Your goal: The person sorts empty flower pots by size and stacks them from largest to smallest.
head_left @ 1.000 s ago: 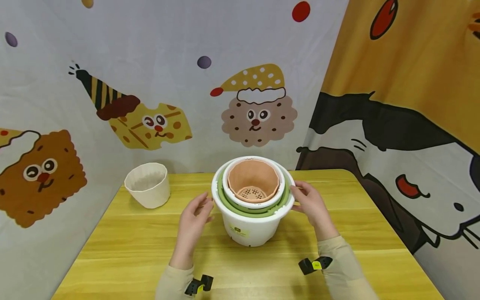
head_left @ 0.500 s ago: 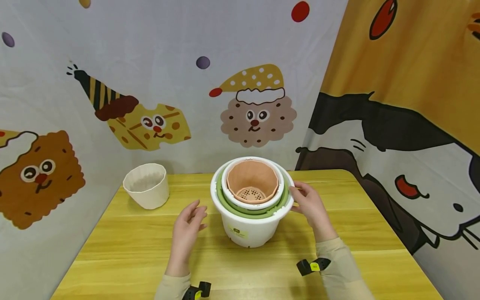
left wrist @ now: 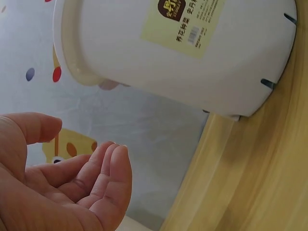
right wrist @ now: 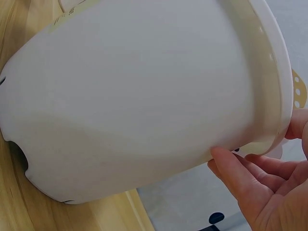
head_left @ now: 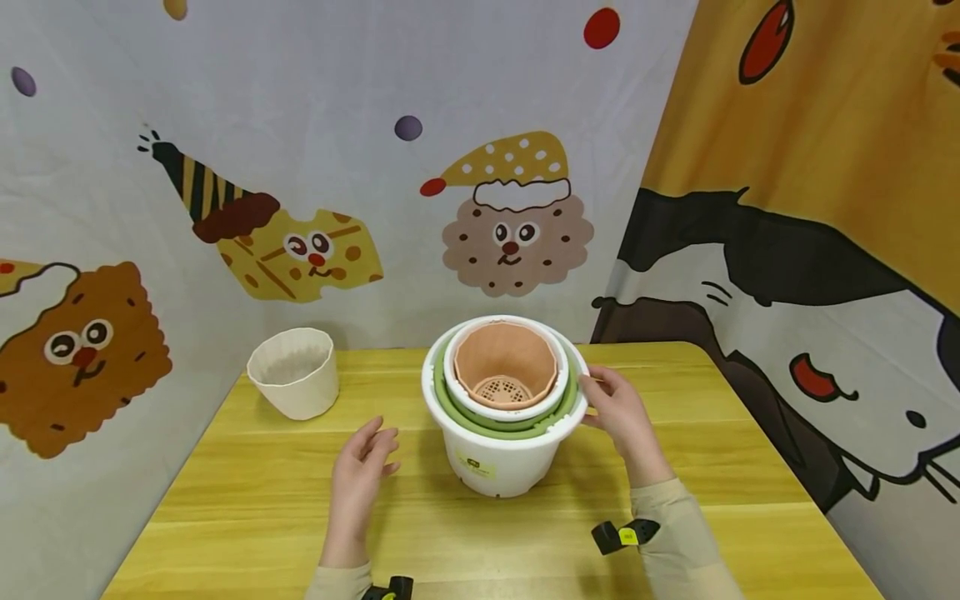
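A large white flower pot (head_left: 501,462) stands upright on the table with smaller pots nested inside it. Within it sit a green pot (head_left: 513,432), a smaller white pot (head_left: 561,375) and, innermost, an orange pot (head_left: 506,350) with a perforated bottom. My right hand (head_left: 621,417) holds the large pot's rim at its right side; in the right wrist view the thumb lies at the rim and the fingers (right wrist: 236,175) lie beneath it. My left hand (head_left: 360,479) is apart from the pot, to its left, with relaxed fingers (left wrist: 118,185) and nothing in it.
A cream pot (head_left: 300,383) stands by itself at the table's back left. The wooden table (head_left: 247,517) meets a cartoon-printed cloth (head_left: 337,167) behind it and on both sides. Each wrist wears a black camera strap.
My left hand has drawn away from the large white pot, moving left and toward me. The right hand stays at the rim, and the pots have not moved.
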`<state>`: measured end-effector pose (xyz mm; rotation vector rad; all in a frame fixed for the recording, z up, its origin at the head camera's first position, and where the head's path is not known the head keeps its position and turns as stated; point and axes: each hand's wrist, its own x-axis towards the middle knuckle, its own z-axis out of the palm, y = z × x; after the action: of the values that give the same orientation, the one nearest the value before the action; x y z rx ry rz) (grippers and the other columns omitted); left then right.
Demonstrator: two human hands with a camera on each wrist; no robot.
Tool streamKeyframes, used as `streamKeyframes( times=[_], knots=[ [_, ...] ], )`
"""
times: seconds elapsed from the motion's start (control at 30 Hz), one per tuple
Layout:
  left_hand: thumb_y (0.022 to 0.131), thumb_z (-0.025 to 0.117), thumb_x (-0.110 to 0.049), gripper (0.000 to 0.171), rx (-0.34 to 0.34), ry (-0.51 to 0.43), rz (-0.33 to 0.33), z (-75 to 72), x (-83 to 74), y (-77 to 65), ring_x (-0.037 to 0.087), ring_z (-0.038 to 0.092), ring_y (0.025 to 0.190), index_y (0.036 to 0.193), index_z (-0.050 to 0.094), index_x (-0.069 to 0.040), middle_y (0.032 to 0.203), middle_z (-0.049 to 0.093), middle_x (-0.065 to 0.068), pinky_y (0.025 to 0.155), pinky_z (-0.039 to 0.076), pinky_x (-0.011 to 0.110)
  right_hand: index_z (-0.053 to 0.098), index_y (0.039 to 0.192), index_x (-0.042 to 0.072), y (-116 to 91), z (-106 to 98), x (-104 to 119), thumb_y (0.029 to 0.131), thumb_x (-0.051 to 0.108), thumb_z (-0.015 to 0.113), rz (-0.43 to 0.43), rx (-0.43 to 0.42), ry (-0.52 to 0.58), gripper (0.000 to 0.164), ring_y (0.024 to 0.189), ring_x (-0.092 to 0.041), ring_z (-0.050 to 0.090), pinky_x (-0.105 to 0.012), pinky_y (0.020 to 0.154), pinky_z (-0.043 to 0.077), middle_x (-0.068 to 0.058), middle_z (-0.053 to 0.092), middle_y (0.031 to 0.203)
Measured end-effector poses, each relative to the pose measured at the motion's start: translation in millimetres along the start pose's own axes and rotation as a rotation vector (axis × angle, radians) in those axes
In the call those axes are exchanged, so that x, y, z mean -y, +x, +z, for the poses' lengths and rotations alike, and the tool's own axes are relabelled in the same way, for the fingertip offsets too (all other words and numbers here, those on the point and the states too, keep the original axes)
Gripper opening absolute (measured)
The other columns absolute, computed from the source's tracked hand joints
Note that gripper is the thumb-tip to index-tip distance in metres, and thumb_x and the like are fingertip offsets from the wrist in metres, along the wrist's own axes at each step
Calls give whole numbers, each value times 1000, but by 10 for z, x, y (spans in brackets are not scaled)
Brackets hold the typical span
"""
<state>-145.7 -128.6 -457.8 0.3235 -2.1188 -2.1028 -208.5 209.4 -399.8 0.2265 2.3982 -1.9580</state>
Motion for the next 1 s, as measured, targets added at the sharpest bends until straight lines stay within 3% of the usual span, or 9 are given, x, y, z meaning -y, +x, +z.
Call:
streamKeyframes(
  times=[0.27,0.57,1.0],
  knots=[
    [103,54,-13,44,-24,-4,-13,-99,45,-11,15,62,99,143,46,4,126,60,23,77,57,24,45,141,-5,7,3,-14,103,26,53,-6,-6,-7,49,95,-21,62,-31,76,60,-25,53,127],
    [104,52,-17,47,-43,29,-6,-237,37,20,10,62,99,145,43,4,131,56,26,76,57,21,45,143,-3,6,3,-30,104,26,51,-9,-2,-4,49,97,-22,62,-32,77,60,-24,52,127],
    [102,55,-20,51,-140,-24,-40,-497,21,63,5,61,94,145,42,4,128,58,19,73,57,19,46,142,-2,26,10,-42,104,25,51,-11,-11,-3,47,96,-21,63,-30,76,60,-24,53,126]
  ],
)
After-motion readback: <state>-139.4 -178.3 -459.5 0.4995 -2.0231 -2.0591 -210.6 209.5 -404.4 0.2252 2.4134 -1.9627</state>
